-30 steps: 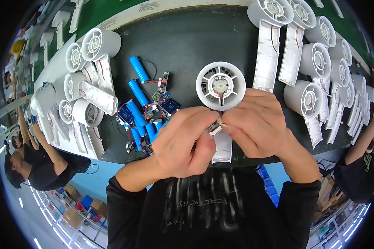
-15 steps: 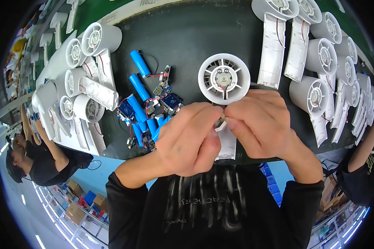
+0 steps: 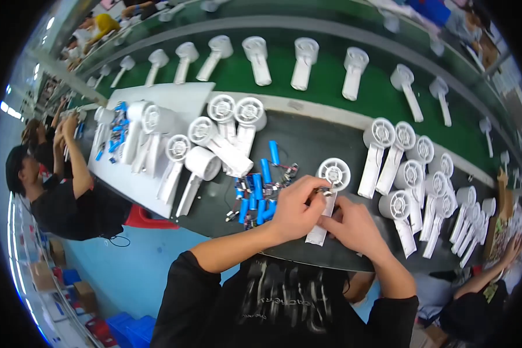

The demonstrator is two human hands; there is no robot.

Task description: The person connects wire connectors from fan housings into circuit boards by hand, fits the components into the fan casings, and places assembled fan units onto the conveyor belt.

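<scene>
A white handheld fan housing (image 3: 334,174) lies in front of me, its round head away from me and its open handle towards me. My left hand (image 3: 298,210) is closed above the handle, with a small metallic electronic part (image 3: 325,190) pinched between thumb and fingers. What kind of part it is cannot be made out. My right hand (image 3: 355,225) is closed on the right side of the handle, thumb resting on it. Left of the fan lies a pile of blue cylindrical batteries (image 3: 256,191) wired to small circuit boards.
White fan housings (image 3: 397,206) stand crowded on the right, and more (image 3: 202,162) on the left by a white board (image 3: 156,197). Beyond the table's pale rim (image 3: 296,105), a green conveyor (image 3: 214,84) carries a row of fans. Co-workers sit at both sides.
The view has tilted up, so the conveyor now shows. My hands have parted: the right has moved down onto the fan's handle, while the left stays raised with the small part.
</scene>
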